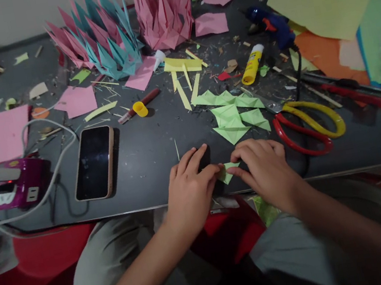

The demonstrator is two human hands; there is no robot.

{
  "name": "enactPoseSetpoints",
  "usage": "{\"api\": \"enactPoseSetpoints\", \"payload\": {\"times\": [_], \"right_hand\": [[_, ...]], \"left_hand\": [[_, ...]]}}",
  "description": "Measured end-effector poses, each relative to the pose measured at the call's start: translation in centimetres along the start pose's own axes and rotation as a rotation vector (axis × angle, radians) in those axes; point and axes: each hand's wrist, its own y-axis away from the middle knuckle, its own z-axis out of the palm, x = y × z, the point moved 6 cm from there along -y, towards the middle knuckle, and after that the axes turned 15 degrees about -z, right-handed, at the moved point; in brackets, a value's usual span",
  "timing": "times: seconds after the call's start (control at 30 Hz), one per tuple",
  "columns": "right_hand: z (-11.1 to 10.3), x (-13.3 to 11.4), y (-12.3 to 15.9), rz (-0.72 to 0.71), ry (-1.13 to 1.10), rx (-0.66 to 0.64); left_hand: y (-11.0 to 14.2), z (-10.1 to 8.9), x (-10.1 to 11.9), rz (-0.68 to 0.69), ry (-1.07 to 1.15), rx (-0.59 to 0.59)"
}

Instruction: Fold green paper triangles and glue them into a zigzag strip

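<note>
your left hand point(188, 189) has the left side of the small green fold point(226, 176) at its thumb tip, the other fingers loosely spread on the table point(144, 170); what grips from beneath is hidden. your right hand point(268, 173) has thumb & index closed round the fold's right corner. the fold sits lower centre, near the table's front edge, point twd you.

it should be v light, prob thin paper: crisp along creases, soft btwn them, easy to crumple or tear at the tips. best hold, i'd say, is fingertip pads on the flat layers by the corners, w/ light pressure; dry paper may slide a bit on the smooth top.

just beyond, centre right, more green folds point(227, 118) lie in a patch, angular w/ raised ridges. right of them, scissors point(304, 115) w/ glossy loops, one yellow, one red. above, a smooth yellow glue tube point(253, 65), and flat yellow strips point(182, 65) left of it.

left of centre, a slab-like phone point(94, 163), dark glass, tan rim. up top, spiky pink folds point(166, 21) stand in a ring, next to a pink/blue cluster point(117, 59). upper right, loose coloured sheets point(321, 6), thin & overlapping.
</note>
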Motion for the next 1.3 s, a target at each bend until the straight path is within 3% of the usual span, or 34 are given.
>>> {"api": "enactPoseSetpoints", "payload": {"times": [0.1,0.3,0.57,0.63,0.77,0.87,0.93,1.13,1.3], "right_hand": [[0.1,0.6,-0.1,-0.028,-0.087,-0.034],[-0.1,0.9,0.1,-0.071,-0.198,-0.053],[-0.6,0.2,-0.1,-0.120,-0.244,0.025],[-0.8,0.4,-0.3,-0.090,-0.303,0.102],[-0.9,1.7,-0.4,0.113,-0.594,0.331],[-0.1,1.6,-1.0,0.185,-0.927,0.316],[-0.2,1.2,-1.5,0.184,-1.027,0.285],[-2.4,-0.4,-2.6,0.004,-0.813,0.211],[-3.1,-0.7,-2.9,-0.082,-0.735,0.177]], "left_hand": [[-0.3,0.0,-0.6,-0.002,0.042,-0.014],[-0.2,-0.2,-0.8,0.143,0.068,0.026],[-0.7,-1.3,0.3,0.077,0.167,-0.112],[-1.1,-1.7,0.3,0.033,0.241,-0.115],[-1.7,-1.8,-0.4,-0.131,0.518,-0.075],[-1.9,-1.2,-0.6,-0.236,0.768,-0.044],[-1.9,-0.6,-0.4,-0.241,0.915,-0.076],[-2.3,0.2,-0.6,-0.296,1.126,-0.221],[-2.8,-0.6,-1.2,-0.230,0.915,-0.263]]}}
